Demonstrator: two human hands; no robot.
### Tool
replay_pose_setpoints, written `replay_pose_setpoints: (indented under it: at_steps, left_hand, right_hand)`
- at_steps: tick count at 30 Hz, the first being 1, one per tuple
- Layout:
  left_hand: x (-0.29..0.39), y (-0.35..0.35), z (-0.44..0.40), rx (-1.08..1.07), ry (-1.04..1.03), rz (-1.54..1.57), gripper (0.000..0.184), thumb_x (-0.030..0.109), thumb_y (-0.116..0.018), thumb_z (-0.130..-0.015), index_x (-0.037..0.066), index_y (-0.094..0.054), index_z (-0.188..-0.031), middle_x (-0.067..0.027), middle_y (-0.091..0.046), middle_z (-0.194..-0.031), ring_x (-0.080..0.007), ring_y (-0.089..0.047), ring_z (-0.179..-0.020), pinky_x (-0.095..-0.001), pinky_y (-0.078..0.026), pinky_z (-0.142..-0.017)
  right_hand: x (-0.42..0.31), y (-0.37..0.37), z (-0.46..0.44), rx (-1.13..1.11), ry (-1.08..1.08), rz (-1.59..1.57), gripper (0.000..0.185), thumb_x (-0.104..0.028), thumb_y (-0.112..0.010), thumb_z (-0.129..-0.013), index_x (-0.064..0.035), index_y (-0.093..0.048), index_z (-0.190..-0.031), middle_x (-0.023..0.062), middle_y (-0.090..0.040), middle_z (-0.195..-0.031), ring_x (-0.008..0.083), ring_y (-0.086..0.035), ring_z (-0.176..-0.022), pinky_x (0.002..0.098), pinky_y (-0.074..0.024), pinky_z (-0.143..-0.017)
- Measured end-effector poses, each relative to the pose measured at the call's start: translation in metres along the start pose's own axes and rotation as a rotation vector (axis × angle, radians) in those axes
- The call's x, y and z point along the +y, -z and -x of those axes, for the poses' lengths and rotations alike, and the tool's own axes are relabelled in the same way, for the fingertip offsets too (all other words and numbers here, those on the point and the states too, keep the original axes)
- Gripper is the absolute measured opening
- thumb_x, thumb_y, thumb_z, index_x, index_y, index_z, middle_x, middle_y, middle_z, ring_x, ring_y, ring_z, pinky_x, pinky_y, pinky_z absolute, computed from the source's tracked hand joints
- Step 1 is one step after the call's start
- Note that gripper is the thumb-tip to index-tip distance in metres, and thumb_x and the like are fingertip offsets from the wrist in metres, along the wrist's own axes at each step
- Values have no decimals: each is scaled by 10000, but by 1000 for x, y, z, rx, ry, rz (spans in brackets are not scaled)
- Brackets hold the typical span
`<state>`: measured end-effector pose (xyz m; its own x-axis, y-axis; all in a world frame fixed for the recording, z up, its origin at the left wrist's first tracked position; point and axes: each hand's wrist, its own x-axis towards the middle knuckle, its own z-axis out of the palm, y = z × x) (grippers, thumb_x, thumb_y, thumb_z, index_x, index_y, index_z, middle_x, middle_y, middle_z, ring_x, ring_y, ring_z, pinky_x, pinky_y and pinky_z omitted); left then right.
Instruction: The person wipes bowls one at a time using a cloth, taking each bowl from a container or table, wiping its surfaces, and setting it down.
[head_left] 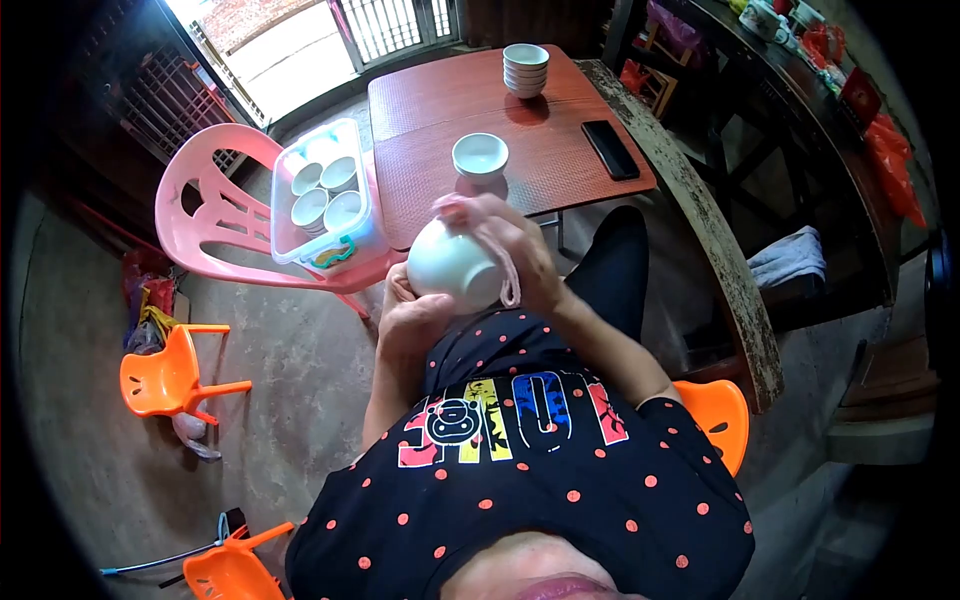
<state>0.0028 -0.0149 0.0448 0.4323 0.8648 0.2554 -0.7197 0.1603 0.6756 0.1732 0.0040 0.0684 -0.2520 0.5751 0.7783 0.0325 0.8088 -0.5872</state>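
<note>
A white bowl [452, 270] is tilted on its side in front of my chest, its foot ring facing right. My left hand [415, 312] grips it from the left, thumb across the lower side. In my right hand [517, 245] is a pink cloth [508, 268], pressed against the bowl's upper side with one end hanging down. Just beyond my hands, a single white bowl [480, 157] stands upright on the red-brown table [425, 120]. Farther back on it is a stack of white bowls [525, 72].
A clear plastic box [283, 243] with several bowls sits on a pink chair [192, 235] at left. A black phone [610, 150] lies near the table's right edge, beside a worn wooden bench [700, 200]. Orange stools [165, 378] stand on the floor.
</note>
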Motion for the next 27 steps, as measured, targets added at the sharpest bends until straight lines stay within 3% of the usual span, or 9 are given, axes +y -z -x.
replay_pose_setpoints:
  at_steps: [3, 6, 8, 12, 16, 18, 20, 24, 27]
  left_hand:
    - [2, -3, 0, -12, 23, -103, 408, 14, -683, -668, -89, -583, -1050, -136, -653, -986, -194, -643, -887, -325, -506, -832]
    - [3, -8, 0, -20, 46, -238, 391, -4, -688, -675, -63, -584, -1048, -120, -654, -980, -176, -637, -888, -309, -503, -823]
    - [7, -10, 2, -72, 73, -357, 381, -16, -690, -680, -43, -586, -1045, -112, -655, -969, -165, -633, -882, -300, -502, -816]
    - [-6, -7, 2, 21, -81, -684, 426, -30, -721, -665, -10, -591, -1070, -53, -643, -992, -130, -598, -948, -262, -481, -834]
    - [7, -9, 6, 0, 160, -649, 308, -33, -715, -677, -62, -624, -970, -106, -668, -934, -156, -643, -823, -285, -517, -753]
    - [-1, -3, 3, -10, 45, -420, 272, -14, -715, -687, -65, -637, -943, -64, -666, -880, -98, -610, -787, -249, -490, -740]
    - [-3, -3, 1, 2, 69, -208, 355, 45, -714, -680, -67, -612, -1001, -96, -660, -923, -151, -634, -827, -293, -505, -790]
    - [-15, 16, 2, -75, 86, 58, 575, 97, -695, -671, -29, -499, -1196, -145, -585, -1132, -233, -598, -1029, -358, -484, -903]
    - [-18, 20, 5, -115, 92, 182, 690, 125, -694, -667, 7, -415, -1288, -145, -491, -1260, -259, -524, -1154, -377, -442, -965]
  right_hand:
    - [-5, -6, 8, 100, -11, 14, 430, -125, -588, -851, -43, -437, -1246, 239, -536, -1188, 380, -557, -1100, 437, -505, -873]
    - [-15, 6, -15, -63, -456, -265, 376, -245, -391, -916, -31, -619, -1124, 109, -579, -1067, 190, -575, -971, 318, -457, -859]
    - [-16, 13, -28, -351, 131, 403, 226, -234, -538, -837, -74, -666, -930, 76, -613, -927, 229, -603, -899, 356, -478, -810]
    - [-37, 10, -38, -440, -87, 421, 199, -163, -569, -789, -51, -657, -929, 84, -621, -947, 242, -601, -869, 346, -483, -783]
    - [-9, 5, -18, -95, -459, -233, 316, -261, -495, -887, -36, -650, -1045, 84, -637, -938, 177, -612, -895, 296, -486, -799]
    - [-9, 2, -10, 30, -355, -293, 368, -287, -455, -907, -20, -636, -1083, 99, -628, -1016, 165, -600, -939, 294, -479, -826]
    - [-10, -1, -4, 78, -293, -268, 394, -305, -430, -916, -30, -634, -1111, 115, -618, -1093, 182, -596, -982, 302, -476, -853]
    - [-6, 13, -27, -397, 19, 175, 332, -333, -483, -888, -121, -692, -1035, 117, -651, -1059, 234, -618, -989, 357, -495, -853]
    - [-25, 15, -39, -587, -38, 138, 251, -239, -506, -881, -89, -698, -940, 110, -654, -1053, 261, -599, -1042, 372, -470, -911]
